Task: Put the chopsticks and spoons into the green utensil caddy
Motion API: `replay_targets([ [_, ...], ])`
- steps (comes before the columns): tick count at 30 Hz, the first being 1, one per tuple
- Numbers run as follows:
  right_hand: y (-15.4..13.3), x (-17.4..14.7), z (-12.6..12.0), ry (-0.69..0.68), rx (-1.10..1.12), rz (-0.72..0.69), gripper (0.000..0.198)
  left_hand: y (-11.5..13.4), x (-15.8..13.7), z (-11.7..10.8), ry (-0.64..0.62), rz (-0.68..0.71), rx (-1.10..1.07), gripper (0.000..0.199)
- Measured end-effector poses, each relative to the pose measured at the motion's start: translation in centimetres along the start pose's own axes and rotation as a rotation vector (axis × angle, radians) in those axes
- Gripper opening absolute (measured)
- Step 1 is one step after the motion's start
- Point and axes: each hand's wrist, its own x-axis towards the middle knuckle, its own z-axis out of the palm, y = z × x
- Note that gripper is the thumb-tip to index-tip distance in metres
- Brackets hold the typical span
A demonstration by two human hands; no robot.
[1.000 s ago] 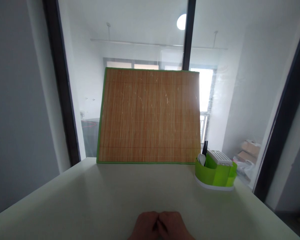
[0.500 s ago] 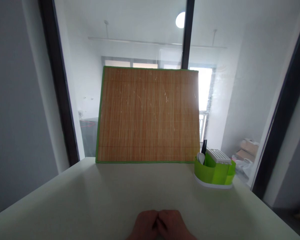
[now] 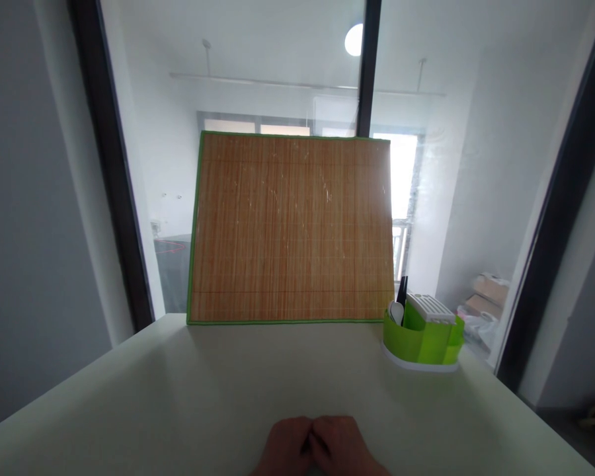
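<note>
My left hand (image 3: 288, 441) and my right hand (image 3: 341, 441) rest together at the near side of the white table (image 3: 218, 383). Both are closed, fingers curled inward, knuckles touching in the middle. Nothing shows in either one; the undersides of the fingers are hidden. Closest to my right hand, further back on the right, stands a green utensil holder (image 3: 404, 342) with a white base. It has a white slotted top (image 3: 430, 308). In its left compartment are a white spoon (image 3: 396, 313) and a black-handled utensil (image 3: 402, 289).
A bamboo mat (image 3: 292, 228) with green edging stands upright along the table's far edge, its lower right corner behind the holder. Behind it is a glass partition with dark posts (image 3: 369, 66). Beyond the glass, at right, lie cardboard boxes (image 3: 490, 291) and plastic bags.
The view has turned slightly, so the mat, holder and posts appear a little further left. My hands stay in the same closed pose.
</note>
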Motion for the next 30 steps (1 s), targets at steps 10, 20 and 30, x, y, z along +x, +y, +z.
replay_targets([
  [10,-0.2,0.0,-0.3,-0.018,-0.001,0.003,0.010,-0.2,0.1,0.4,0.020,0.014,-0.017,0.024],
  [20,-0.1,0.5,0.2,-0.024,-0.025,0.008,0.012,-0.9,2.3,-2.6,0.085,0.000,0.027,0.019],
  [30,-0.7,0.9,0.6,0.003,0.006,0.002,0.012,13.1,12.3,-5.7,0.232,0.420,0.025,0.043],
])
